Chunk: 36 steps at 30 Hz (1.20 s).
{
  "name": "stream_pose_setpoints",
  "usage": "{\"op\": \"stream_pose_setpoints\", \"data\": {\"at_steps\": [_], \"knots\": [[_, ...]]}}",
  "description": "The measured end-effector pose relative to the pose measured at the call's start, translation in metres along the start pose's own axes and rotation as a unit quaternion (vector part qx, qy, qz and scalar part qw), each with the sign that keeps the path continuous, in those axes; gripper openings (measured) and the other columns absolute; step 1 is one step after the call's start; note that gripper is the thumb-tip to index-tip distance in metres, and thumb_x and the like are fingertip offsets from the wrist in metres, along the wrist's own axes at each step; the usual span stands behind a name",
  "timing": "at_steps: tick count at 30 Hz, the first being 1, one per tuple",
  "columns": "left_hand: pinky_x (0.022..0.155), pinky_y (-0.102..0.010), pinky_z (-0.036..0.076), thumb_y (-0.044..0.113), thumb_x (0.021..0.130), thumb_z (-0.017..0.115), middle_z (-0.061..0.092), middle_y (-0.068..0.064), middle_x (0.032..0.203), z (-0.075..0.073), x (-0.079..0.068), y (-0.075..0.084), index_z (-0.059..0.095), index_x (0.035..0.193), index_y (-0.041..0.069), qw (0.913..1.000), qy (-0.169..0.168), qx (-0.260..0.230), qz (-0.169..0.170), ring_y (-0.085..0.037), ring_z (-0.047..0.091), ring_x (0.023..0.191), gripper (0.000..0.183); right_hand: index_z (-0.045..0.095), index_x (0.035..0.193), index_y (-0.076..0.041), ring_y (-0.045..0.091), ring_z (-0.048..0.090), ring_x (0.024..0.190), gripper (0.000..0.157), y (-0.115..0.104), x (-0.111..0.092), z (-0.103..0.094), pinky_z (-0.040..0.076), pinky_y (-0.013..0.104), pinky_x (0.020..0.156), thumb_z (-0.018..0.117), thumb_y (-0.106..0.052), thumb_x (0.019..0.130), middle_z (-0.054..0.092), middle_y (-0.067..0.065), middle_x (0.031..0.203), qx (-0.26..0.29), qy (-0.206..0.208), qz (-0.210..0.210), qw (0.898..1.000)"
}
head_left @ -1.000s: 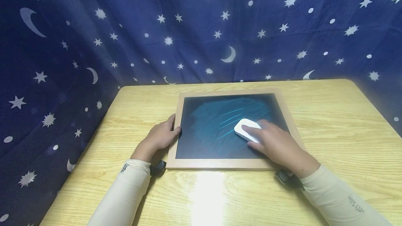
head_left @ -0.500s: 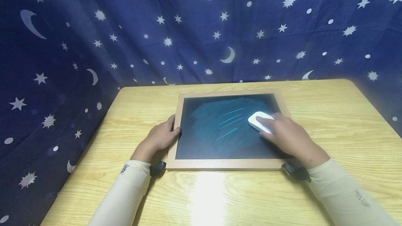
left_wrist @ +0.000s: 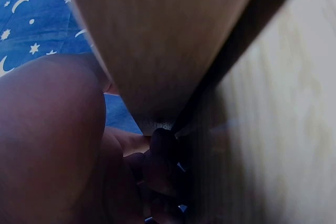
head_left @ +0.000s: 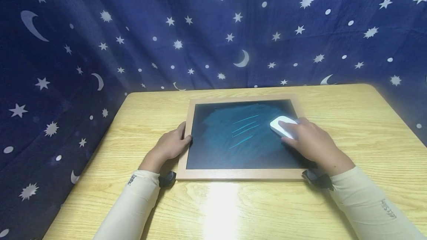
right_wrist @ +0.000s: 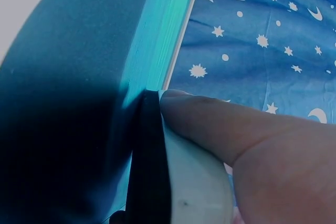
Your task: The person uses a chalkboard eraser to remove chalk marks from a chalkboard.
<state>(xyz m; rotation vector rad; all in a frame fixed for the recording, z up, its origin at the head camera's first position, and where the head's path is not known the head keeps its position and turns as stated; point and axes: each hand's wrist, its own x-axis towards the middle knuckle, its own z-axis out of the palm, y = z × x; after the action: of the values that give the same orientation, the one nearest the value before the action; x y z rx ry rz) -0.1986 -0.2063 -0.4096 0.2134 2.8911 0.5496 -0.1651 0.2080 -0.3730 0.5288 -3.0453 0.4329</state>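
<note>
A small chalkboard (head_left: 213,158) with a light wooden frame lies flat on the table. Blue-green chalk haze covers its dark face, crossed by several brighter strokes (head_left: 245,130) near the middle. My left hand (head_left: 168,145) holds the frame's left side, thumb on the edge; the left wrist view shows its fingers curled low beside the wooden edge (left_wrist: 157,40). Over the board's right part, my right hand (head_left: 315,145) grips a white chalkboard eraser (head_left: 279,124) with a finger laid along its top. In the right wrist view, the eraser's dark pad (right_wrist: 149,166) faces the chalky surface.
The wood-grain table (head_left: 260,210) extends around the board on all sides. A dark blue curtain (head_left: 200,29) with moons and stars hangs along the back and left. Dark straps (head_left: 166,179) sit at both wrists, below pale sleeves.
The right hand has moved right and slightly toward the back with the eraser, away from the bright strokes. The left hand and chalkboard have stayed in place.
</note>
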Motion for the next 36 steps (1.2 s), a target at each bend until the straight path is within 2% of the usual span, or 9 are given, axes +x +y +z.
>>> {"op": "stream_pose_setpoints", "data": {"at_steps": [8,11,21,26,29,36], "knots": [[0.1,-0.055,0.047,0.043,0.101,0.04,0.059,-0.019,0.14,0.0,0.0,-0.002,0.022,0.16,0.015,1.0,0.0,-0.002,-0.003,-0.042,0.059,0.125,0.068,0.055,0.145,-0.014,0.054,0.06,0.111,0.057,-0.004,0.001,0.0,0.051,0.067,0.081,0.071,-0.028,0.092,0.059,0.035,0.127,-0.008,0.011,-0.009,1.0],[0.1,-0.055,0.047,0.043,0.101,0.04,0.059,-0.02,0.14,-0.001,0.0,-0.002,0.022,0.16,0.014,1.0,-0.001,-0.001,-0.005,-0.042,0.059,0.125,0.068,0.056,0.143,-0.014,0.052,0.062,0.106,0.057,-0.005,0.0,0.001,0.052,0.065,0.079,0.072,-0.026,0.09,0.06,0.035,0.122,-0.012,0.021,-0.019,1.0],[0.099,-0.053,0.048,0.045,0.101,0.039,0.06,-0.018,0.139,0.001,0.002,-0.002,0.021,0.16,0.016,1.0,0.002,-0.001,-0.006,-0.04,0.061,0.123,0.068,0.062,0.137,-0.016,0.041,0.065,0.092,0.053,-0.022,-0.004,0.013,0.054,0.058,0.074,0.077,-0.022,0.086,0.064,0.026,0.106,-0.027,0.068,-0.084,0.994],[0.098,-0.053,0.048,0.044,0.101,0.039,0.06,-0.019,0.139,0.001,0.002,-0.001,0.022,0.16,0.016,1.0,0.003,0.005,-0.002,-0.041,0.061,0.123,0.068,0.061,0.138,-0.017,0.044,0.065,0.103,0.054,-0.036,-0.007,0.02,0.053,0.058,0.085,0.076,-0.022,0.087,0.064,0.028,0.116,-0.026,0.07,-0.116,0.99],[0.097,-0.054,0.048,0.043,0.101,0.04,0.061,-0.019,0.138,0.001,0.001,0.0,0.023,0.16,0.015,1.0,0.005,0.006,0.0,-0.041,0.061,0.122,0.067,0.061,0.139,-0.017,0.043,0.064,0.104,0.053,-0.046,-0.009,0.024,0.053,0.056,0.087,0.076,-0.022,0.088,0.063,0.027,0.119,-0.023,0.069,-0.134,0.988],[0.096,-0.054,0.049,0.043,0.101,0.041,0.061,-0.019,0.137,0.0,-0.001,0.0,0.024,0.159,0.015,0.9999,0.009,0.007,-0.002,-0.041,0.061,0.122,0.067,0.064,0.136,-0.019,0.033,0.064,0.087,0.051,-0.07,-0.016,0.033,0.055,0.048,0.074,0.077,-0.027,0.087,0.063,0.02,0.11,-0.045,0.081,-0.188,0.978]]}}
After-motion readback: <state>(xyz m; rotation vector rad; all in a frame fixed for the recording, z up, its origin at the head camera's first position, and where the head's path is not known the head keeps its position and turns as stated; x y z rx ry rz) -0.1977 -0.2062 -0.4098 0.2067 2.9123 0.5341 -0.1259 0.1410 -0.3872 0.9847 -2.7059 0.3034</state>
